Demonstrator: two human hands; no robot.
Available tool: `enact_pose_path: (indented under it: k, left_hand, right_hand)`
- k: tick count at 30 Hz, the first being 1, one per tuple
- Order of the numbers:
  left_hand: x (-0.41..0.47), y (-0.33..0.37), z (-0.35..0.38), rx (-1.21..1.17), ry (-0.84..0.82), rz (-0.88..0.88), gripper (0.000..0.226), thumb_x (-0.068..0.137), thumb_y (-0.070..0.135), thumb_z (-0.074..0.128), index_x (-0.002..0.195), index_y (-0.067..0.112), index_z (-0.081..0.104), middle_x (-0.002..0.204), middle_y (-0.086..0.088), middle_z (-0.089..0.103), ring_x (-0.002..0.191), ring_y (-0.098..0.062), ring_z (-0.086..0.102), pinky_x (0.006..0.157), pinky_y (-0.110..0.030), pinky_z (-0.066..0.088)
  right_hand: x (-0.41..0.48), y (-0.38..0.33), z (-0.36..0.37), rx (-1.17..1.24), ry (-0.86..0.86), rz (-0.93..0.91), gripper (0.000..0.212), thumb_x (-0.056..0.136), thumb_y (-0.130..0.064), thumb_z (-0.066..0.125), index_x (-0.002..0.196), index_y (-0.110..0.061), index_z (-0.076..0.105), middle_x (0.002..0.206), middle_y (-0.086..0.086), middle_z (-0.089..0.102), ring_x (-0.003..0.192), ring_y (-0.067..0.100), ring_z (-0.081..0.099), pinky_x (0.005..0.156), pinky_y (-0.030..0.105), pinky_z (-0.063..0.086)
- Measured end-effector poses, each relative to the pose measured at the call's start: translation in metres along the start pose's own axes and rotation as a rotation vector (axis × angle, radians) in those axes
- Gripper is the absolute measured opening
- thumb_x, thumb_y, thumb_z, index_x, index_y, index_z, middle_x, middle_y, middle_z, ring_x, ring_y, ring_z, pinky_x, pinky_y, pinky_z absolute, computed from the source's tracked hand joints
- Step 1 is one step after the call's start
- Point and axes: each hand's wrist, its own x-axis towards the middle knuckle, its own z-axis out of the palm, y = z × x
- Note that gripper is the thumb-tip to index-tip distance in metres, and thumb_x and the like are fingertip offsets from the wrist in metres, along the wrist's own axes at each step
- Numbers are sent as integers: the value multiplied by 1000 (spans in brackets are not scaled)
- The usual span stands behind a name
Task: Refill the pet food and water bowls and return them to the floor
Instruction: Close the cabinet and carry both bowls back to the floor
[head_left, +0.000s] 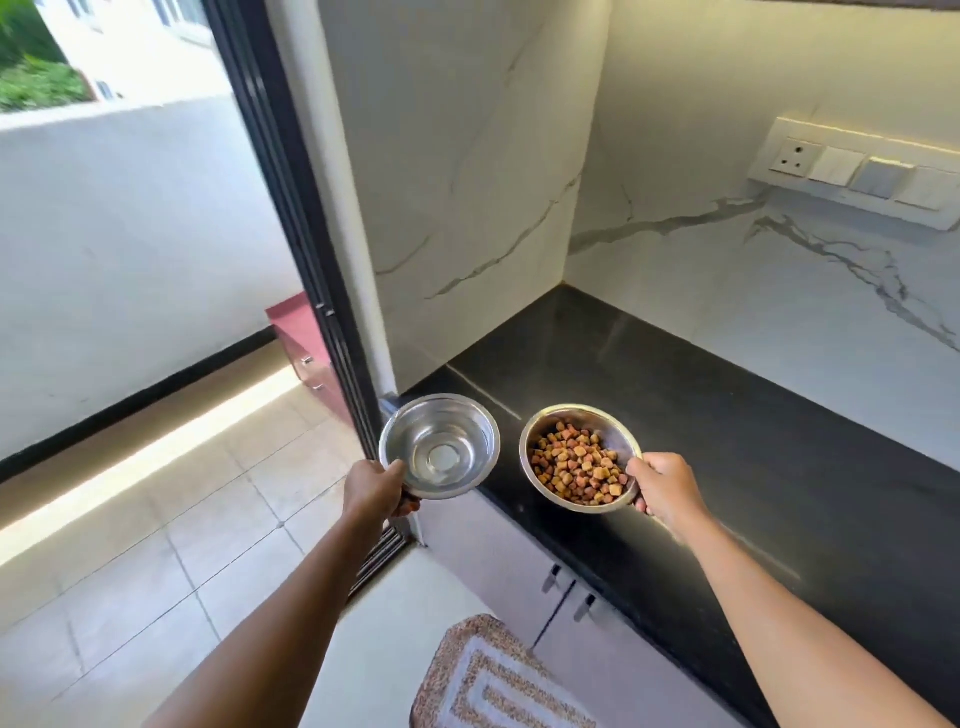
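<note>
My left hand grips the near rim of a steel water bowl, held in the air over the corner where the counter meets the door frame; it appears to hold clear water. My right hand pinches the right rim of a second steel bowl, tilted slightly toward me and filled with brown kibble. This food bowl hovers above the front edge of the black countertop. The two bowls are side by side and apart.
Marble walls enclose the counter, with a socket panel on the right wall. Grey cabinet doors lie below the counter. A patterned mat lies on the floor. A dark sliding door frame opens left onto a tiled balcony.
</note>
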Motion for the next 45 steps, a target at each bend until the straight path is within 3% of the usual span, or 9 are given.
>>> enact_pose_path:
  k: [3,7,11,17,23,29,32,37,45]
  left_hand:
    - [3,-13,-49,-29,32,-6,33,91,4,52,84,-25,65,57,-27,62,50,-30,62,46,-29,49]
    - [0,-30,-111,-41,88,-23,27,90,2,50,68,-7,63,50,-24,61,42,-28,60,49,-28,48]
    - [4,-53,-170,-82,142,-38,30,91,3,50,66,-6,65,48,-23,62,50,-31,61,49,-27,49]
    - [20,-86,-249,-93,259,-71,26,90,3,52,68,-6,63,48,-23,62,39,-26,58,50,-28,50]
    - [49,-113,-310,-129,383,-123,22,92,3,52,75,-5,61,50,-21,61,40,-28,64,52,-30,53]
    - [95,-128,-358,-169,486,-166,24,94,3,53,70,-1,56,47,-14,57,46,-32,67,53,-31,51]
    - [124,-130,-383,-198,534,-200,23,94,5,54,72,-1,54,56,-18,58,47,-32,67,56,-35,51]
    - [166,-129,-423,-228,617,-262,18,91,7,54,73,3,54,60,-20,59,44,-30,66,56,-34,50]
    - [241,-128,-492,-215,648,-279,25,92,3,54,69,7,46,59,-15,52,39,-27,62,39,-23,44]
  right_hand:
    - [-10,-21,42,-6,-34,-18,35,99,-10,55,65,-4,62,45,5,55,36,15,50,47,25,39]
    - [-21,-44,100,-6,-96,-38,28,98,-10,55,72,-2,62,52,11,54,35,16,50,43,24,37]
    - [-33,-69,159,-13,-149,-56,32,99,-10,57,67,-5,60,49,8,52,36,19,50,46,26,37]
    - [-55,-120,239,-49,-252,-111,33,103,-6,53,71,-3,63,41,0,54,29,8,47,33,17,34]
    - [-54,-167,317,-65,-351,-147,31,103,-10,55,84,12,66,51,10,61,35,13,53,36,21,38]
    - [-36,-219,407,-83,-420,-216,31,102,-11,55,85,12,68,57,19,66,39,18,61,38,25,44]
    - [-22,-250,455,-119,-466,-242,33,102,-13,55,82,11,67,57,16,66,39,18,62,42,26,47]
    - [-9,-310,523,-140,-531,-298,34,100,-10,54,68,-4,62,52,15,62,36,14,58,39,23,47]
    - [6,-368,621,-151,-569,-258,30,101,-12,51,82,5,67,59,16,69,42,16,63,45,29,52]
